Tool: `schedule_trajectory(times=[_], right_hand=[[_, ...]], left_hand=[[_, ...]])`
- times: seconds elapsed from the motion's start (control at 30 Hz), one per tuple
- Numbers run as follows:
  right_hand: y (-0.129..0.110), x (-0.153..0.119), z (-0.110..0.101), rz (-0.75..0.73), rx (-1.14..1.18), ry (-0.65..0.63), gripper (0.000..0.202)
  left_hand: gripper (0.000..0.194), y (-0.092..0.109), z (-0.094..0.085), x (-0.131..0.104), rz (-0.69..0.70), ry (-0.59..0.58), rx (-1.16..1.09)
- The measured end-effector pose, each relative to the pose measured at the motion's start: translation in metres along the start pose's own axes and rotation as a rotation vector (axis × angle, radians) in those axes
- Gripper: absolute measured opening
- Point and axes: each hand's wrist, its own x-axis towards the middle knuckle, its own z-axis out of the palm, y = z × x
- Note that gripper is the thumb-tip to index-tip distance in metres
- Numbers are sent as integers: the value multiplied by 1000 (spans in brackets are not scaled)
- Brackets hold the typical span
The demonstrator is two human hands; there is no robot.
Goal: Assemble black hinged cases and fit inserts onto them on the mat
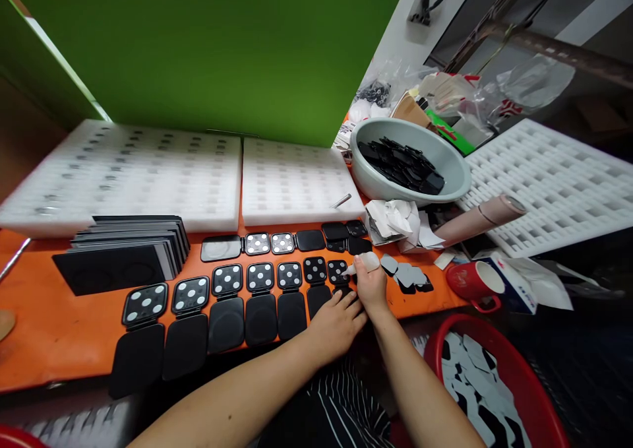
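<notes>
My right hand point(372, 286) is closed round a small white squeeze bottle point(370, 261). The bottle's nozzle points left at a black hinged case point(337, 272) marked with white dots. Fingers stretched out, my left hand point(337, 326) lies over the lower half of that case and partly hides it. To the left runs a row of several opened black cases point(228, 280), each with white dots in its upper half and a plain black lower half point(226, 326). Whether the dots are wet or dry I cannot tell.
White foam trays point(163, 184) stand behind the row. Black sheets point(123, 260) are stacked at left. Grey plates point(410, 275), a red mug point(475, 283) and a basin of black pieces point(363, 161) sit at right. A red tub point(544, 415) stands below the table edge.
</notes>
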Motion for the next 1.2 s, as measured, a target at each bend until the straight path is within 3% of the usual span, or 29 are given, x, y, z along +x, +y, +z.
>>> schedule_trajectory(times=[0.2, 0.47, 0.7, 0.9, 1.2], right_hand=[[-7, 9, 2, 55, 146, 6, 41], [-7, 14, 7, 8, 44, -51, 42], [-13, 7, 2, 200, 328, 0, 44], [-35, -9, 13, 93, 242, -174, 41], [-38, -16, 28, -45, 25, -148, 40]], left_hand=[[39, 0, 0, 0, 3, 10, 7], [37, 1, -3, 2, -5, -2, -3], [50, -1, -17, -10, -97, 36, -88], [46, -11, -38, -51, -224, 29, -50], [40, -17, -23, -63, -261, 30, -7]])
